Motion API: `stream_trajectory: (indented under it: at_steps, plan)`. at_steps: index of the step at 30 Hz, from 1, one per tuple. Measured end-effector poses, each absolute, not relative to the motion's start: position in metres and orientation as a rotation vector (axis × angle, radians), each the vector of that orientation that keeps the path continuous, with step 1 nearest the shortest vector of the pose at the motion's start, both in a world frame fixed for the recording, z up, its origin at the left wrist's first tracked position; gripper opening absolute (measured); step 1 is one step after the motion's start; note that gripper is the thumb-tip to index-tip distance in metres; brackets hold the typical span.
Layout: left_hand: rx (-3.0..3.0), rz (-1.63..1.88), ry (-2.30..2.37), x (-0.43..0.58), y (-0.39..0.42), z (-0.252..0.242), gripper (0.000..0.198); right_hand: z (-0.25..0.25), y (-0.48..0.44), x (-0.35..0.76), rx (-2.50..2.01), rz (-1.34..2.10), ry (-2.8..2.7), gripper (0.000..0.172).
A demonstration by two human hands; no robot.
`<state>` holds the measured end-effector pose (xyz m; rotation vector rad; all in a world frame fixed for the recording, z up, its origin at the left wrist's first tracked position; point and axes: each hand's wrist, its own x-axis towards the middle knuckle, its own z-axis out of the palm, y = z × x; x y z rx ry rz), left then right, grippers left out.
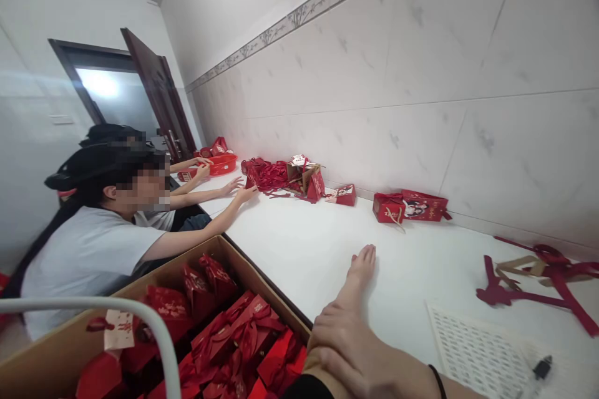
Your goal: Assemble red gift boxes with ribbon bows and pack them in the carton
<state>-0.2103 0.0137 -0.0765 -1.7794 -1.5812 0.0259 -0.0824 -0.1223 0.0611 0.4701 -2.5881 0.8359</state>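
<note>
My left hand [362, 265] lies on the white table [290, 243] with its fingers stretched out and holds nothing. Across my left forearm, my right hand [344, 340] is wrapped, with a dark band [438, 380] around its wrist. Just left of my arms stands a cardboard box [259, 274] filled with red gift boxes [253, 327] tied with ribbons. Beyond my left hand, two red gift boxes [423, 207] rest against the wall, one with a cord handle.
Dark red ribbons [547, 280] and a white patterned sheet [482, 349] with a pen [543, 368] lie at right. At left, a co-worker [93, 249] handles a red box near a ribbon pile [271, 176]. Another person sits beyond, near a red basin [222, 165]. A pale curved bar [159, 324] crosses in front.
</note>
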Motion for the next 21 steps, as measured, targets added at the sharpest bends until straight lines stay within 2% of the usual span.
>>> stream_trajectory:
  at_steps: [4, 9, 11, 14, 17, 21]
  plan:
    - [-2.069, -0.279, -1.812, -0.207, 0.013, -0.06, 0.063, 0.041, -0.144, -0.085, 0.533, 0.531, -2.455, 0.065]
    - [-2.164, -0.57, -2.102, -0.201, 0.007, -0.05, 0.065, 0.024, -0.174, -0.093, 0.581, 0.297, -2.383, 0.03]
    - [-2.169, -0.615, -2.181, -0.2, 0.004, -0.049, 0.065, 0.027, -0.179, -0.094, 0.582, 0.327, -2.337, 0.031]
    - [-2.167, -0.696, -2.266, -0.199, 0.002, -0.045, 0.067, 0.032, -0.175, -0.095, 0.573, 0.4, -2.231, 0.044]
    - [-2.154, -0.829, -2.309, -0.198, 0.003, -0.039, 0.062, 0.033, -0.165, -0.097, 0.563, 0.457, -2.235, 0.05]
    - [-2.033, -1.155, -2.326, -0.197, 0.015, -0.029, 0.039, 0.033, -0.146, -0.103, 0.534, 0.441, -2.379, 0.031]
